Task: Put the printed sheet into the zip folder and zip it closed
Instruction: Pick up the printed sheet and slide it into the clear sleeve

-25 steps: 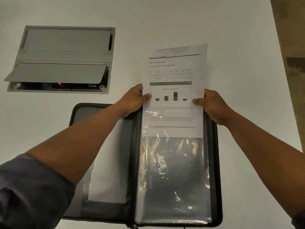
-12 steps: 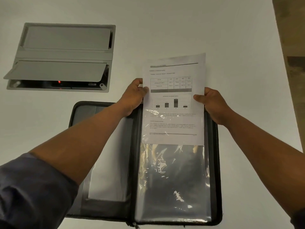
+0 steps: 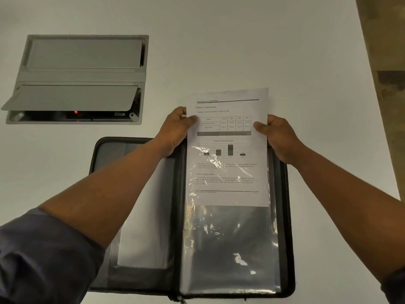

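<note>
Nearest to me are my two forearms, each with a dark blue sleeve (image 3: 39,255) pushed up. They reach forward over the open zip folder (image 3: 140,279), which lies flat on the white desk (image 3: 219,40). The zipper pull (image 3: 182,300) shows at the near edge, by the spine.

The left half of the folder has a grey inner pocket. The right half carries a clear plastic sleeve (image 3: 230,249), shiny and a little wrinkled, with a dark backing behind it.

The printed sheet (image 3: 228,150) is partly inside this plastic sleeve. Its lower part is under the plastic, where reflections lie over the bar chart and the text. Its upper part, with the heading and the table, stands out past the far edge of the folder, over the desk. The bottom edge of the sheet is about in the middle of the sleeve.

My left hand (image 3: 175,130) pinches the left edge of the sheet, thumb on the printed side and the fingers (image 3: 178,110) curled behind. My right hand (image 3: 278,134) pinches the right edge in the same way, thumb on top.

Further away on the left, a grey cable box (image 3: 83,77) is set into the desk. Its near flap is lifted, and a small red light (image 3: 75,112) glows inside. At the far right, beyond the desk edge, a brownish floor (image 3: 390,62) is visible.
</note>
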A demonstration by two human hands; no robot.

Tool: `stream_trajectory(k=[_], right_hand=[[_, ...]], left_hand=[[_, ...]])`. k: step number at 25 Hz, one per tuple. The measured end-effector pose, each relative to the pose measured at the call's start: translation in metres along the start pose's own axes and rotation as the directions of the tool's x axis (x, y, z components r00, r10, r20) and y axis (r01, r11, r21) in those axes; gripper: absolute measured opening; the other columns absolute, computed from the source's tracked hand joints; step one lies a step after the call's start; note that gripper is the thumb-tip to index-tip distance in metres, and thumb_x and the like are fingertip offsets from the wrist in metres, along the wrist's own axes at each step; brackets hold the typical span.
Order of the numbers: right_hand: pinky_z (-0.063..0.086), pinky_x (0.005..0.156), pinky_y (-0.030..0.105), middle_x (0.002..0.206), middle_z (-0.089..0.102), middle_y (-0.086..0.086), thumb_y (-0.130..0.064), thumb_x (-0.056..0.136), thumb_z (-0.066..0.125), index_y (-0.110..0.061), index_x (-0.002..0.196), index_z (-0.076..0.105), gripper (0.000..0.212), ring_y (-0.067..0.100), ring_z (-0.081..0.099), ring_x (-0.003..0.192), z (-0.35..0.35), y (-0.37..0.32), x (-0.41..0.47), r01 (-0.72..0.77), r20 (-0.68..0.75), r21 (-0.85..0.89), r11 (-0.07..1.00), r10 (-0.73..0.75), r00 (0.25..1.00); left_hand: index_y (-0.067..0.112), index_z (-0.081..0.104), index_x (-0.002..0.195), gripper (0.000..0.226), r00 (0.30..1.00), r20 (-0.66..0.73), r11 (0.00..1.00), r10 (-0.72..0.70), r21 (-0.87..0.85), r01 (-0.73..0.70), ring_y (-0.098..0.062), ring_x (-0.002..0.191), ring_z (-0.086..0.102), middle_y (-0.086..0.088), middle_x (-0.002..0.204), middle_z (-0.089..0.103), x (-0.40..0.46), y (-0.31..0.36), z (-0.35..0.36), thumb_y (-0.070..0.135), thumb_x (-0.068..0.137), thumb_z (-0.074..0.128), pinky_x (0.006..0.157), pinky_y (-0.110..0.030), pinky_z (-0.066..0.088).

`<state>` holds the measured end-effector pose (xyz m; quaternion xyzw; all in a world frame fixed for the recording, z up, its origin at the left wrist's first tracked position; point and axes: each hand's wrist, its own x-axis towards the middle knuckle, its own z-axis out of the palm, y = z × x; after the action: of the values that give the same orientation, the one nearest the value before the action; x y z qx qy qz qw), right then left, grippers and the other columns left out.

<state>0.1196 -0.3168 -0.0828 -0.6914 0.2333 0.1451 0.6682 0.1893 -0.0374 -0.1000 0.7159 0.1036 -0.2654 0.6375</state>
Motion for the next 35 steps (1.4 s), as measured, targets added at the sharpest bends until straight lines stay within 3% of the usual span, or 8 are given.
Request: stream_trajectory(k=[8,15,19,21,24,29,33,35], right_hand=[[0.059,0.084,0.037,0.109,0.075,0.002,-0.025,0.100,0.058,-0.024,0.109,0.069,0.014,0.021,0.072,0.099,0.004,-0.002,-0.002,-0.002,-0.054,0.029,1.000,0.004,0.999],[0.060,0.083,0.041,0.099,0.076,0.003,-0.018,0.094,0.062,-0.021,0.098,0.071,0.011,0.028,0.071,0.097,0.003,-0.001,-0.002,-0.054,-0.067,0.048,0.997,0.057,0.996],[0.059,0.080,0.037,0.110,0.071,0.003,-0.024,0.096,0.064,-0.029,0.113,0.067,0.018,0.020,0.070,0.096,0.003,-0.002,-0.001,0.003,-0.075,0.050,0.999,0.001,0.997],[0.059,0.076,0.035,0.109,0.069,0.001,-0.016,0.097,0.062,-0.032,0.113,0.068,0.024,0.017,0.070,0.091,0.003,-0.001,-0.002,0.029,-0.084,0.010,1.000,-0.028,0.996],[0.061,0.079,0.038,0.104,0.073,-0.004,-0.007,0.096,0.060,-0.032,0.099,0.072,0.027,0.014,0.072,0.085,0.003,0.000,-0.003,0.046,-0.082,-0.049,0.998,-0.050,0.995],[0.054,0.070,0.032,0.093,0.070,0.001,-0.001,0.089,0.059,-0.023,0.085,0.071,0.026,0.019,0.064,0.083,0.004,-0.004,-0.005,0.063,-0.079,-0.204,0.977,-0.081,0.994],[0.046,0.064,0.014,0.080,0.065,-0.011,0.000,0.088,0.061,-0.022,0.088,0.071,0.025,-0.001,0.060,0.069,0.005,-0.016,-0.006,0.152,0.084,-0.413,0.898,-0.128,0.988],[0.044,0.070,0.011,0.089,0.066,-0.016,-0.001,0.088,0.061,-0.022,0.100,0.074,0.027,-0.003,0.060,0.079,0.007,-0.020,-0.006,0.213,0.200,-0.557,0.803,-0.120,0.972]], left_hand=[[0.005,0.071,0.109,0.019,1.000,0.008,0.991,-0.008,0.135,0.006,-0.028,0.104,0.071,-0.004,0.111,0.076,0.000,-0.005,-0.002,0.012,0.097,0.059,0.096,-0.047,0.057],[0.011,0.067,0.118,0.021,0.998,0.029,0.999,0.054,0.008,-0.054,-0.021,0.103,0.073,-0.008,0.112,0.075,-0.006,-0.002,0.003,0.019,0.099,0.064,0.090,-0.035,0.059],[0.008,0.074,0.100,0.011,0.999,0.034,0.993,-0.012,0.114,0.008,-0.018,0.092,0.073,-0.004,0.100,0.077,-0.006,-0.002,0.000,0.013,0.096,0.065,0.085,-0.034,0.058],[0.013,0.074,0.089,0.011,0.999,0.055,0.990,0.001,0.139,-0.008,-0.015,0.084,0.073,0.001,0.090,0.077,-0.006,-0.002,-0.001,0.008,0.093,0.065,0.076,-0.028,0.058],[0.011,0.072,0.101,0.010,0.999,0.031,0.994,0.037,0.098,-0.040,-0.018,0.087,0.071,-0.004,0.095,0.075,-0.007,-0.002,0.000,0.009,0.092,0.069,0.078,-0.027,0.059],[0.023,0.074,0.091,0.019,0.990,0.037,0.966,0.134,0.218,-0.138,0.001,0.080,0.065,0.011,0.089,0.072,-0.009,-0.005,0.000,0.009,0.096,0.064,0.076,-0.013,0.049],[0.021,0.074,0.080,0.024,0.989,0.071,0.940,0.126,0.311,-0.142,0.004,0.068,0.060,0.010,0.079,0.071,-0.011,-0.003,-0.001,0.003,0.091,0.063,0.069,-0.012,0.048],[0.019,0.073,0.081,0.021,0.985,0.108,0.926,0.135,0.340,-0.164,0.001,0.071,0.061,0.008,0.081,0.071,-0.013,0.000,-0.002,0.003,0.090,0.064,0.074,-0.017,0.049]])
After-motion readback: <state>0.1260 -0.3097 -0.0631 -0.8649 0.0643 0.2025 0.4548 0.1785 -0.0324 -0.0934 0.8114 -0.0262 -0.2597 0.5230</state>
